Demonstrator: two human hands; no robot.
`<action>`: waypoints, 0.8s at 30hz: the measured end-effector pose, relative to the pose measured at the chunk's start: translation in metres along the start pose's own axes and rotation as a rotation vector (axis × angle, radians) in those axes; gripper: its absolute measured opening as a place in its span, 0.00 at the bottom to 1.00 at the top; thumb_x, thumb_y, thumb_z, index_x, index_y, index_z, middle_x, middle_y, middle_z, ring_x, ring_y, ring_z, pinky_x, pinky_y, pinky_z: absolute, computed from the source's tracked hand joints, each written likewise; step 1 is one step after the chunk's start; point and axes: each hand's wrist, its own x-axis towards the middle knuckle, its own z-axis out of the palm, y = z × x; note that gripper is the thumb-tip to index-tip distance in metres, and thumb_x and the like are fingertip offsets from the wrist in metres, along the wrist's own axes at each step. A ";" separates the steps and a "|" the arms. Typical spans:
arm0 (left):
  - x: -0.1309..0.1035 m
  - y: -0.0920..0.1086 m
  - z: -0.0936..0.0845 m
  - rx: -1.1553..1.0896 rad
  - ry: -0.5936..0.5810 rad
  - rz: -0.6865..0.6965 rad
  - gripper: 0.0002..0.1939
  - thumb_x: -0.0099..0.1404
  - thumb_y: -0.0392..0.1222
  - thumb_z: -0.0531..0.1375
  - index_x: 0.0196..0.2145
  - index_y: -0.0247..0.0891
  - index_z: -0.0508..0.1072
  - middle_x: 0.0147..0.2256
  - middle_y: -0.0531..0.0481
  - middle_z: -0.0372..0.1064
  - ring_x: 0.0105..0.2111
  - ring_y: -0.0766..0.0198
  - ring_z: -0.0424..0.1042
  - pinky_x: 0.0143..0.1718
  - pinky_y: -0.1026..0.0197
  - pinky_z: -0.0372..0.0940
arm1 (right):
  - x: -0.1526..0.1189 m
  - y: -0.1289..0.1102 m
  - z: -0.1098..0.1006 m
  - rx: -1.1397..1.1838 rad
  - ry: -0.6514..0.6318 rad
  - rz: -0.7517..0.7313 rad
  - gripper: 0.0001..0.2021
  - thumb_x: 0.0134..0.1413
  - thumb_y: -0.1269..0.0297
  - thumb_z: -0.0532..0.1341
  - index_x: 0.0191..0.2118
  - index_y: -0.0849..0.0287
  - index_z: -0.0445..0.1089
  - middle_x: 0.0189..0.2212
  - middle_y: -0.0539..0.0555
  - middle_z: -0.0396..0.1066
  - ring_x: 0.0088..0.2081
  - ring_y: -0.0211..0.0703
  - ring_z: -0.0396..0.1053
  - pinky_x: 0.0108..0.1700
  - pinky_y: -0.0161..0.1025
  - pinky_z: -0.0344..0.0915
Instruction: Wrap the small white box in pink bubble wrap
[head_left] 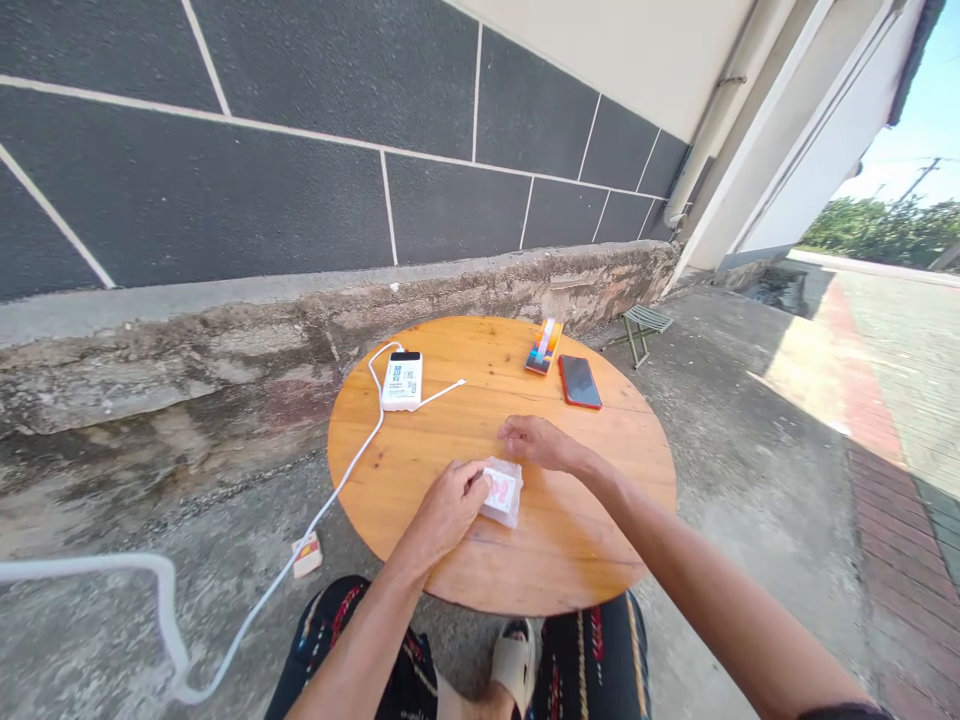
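A small white box with pink-red print, in clear plastic wrapping, lies on the round wooden table near its front. My left hand grips the left edge of this package, thumb on top. Just beyond the package, my right hand hovers over the table with its fingers curled; whether anything small is between them is hidden.
On the table are a white power bank with a white cable at the left, a colourful small box at the back, and a red-edged phone. A folding stool stands behind right, before the tiled wall.
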 end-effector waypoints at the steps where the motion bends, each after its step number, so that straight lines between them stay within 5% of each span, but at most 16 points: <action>1: 0.000 -0.001 0.000 -0.009 0.004 0.003 0.16 0.64 0.39 0.50 0.43 0.40 0.75 0.42 0.48 0.74 0.43 0.59 0.68 0.45 0.60 0.61 | -0.001 0.001 -0.001 0.011 0.017 0.000 0.13 0.49 0.78 0.55 0.40 0.61 0.70 0.29 0.50 0.74 0.30 0.37 0.69 0.32 0.32 0.63; 13: 0.000 -0.004 0.004 -0.036 0.034 -0.090 0.20 0.62 0.41 0.53 0.52 0.39 0.67 0.44 0.46 0.70 0.45 0.58 0.68 0.48 0.57 0.61 | -0.015 -0.020 -0.005 0.058 0.159 -0.037 0.12 0.50 0.74 0.57 0.41 0.60 0.70 0.29 0.49 0.73 0.31 0.37 0.69 0.35 0.34 0.63; 24: -0.002 -0.005 0.009 -0.071 0.082 -0.059 0.22 0.62 0.41 0.53 0.55 0.41 0.65 0.43 0.48 0.71 0.47 0.58 0.68 0.50 0.56 0.61 | -0.054 -0.055 0.022 -0.259 0.337 -0.165 0.15 0.54 0.76 0.54 0.45 0.58 0.70 0.30 0.51 0.75 0.35 0.42 0.71 0.42 0.38 0.62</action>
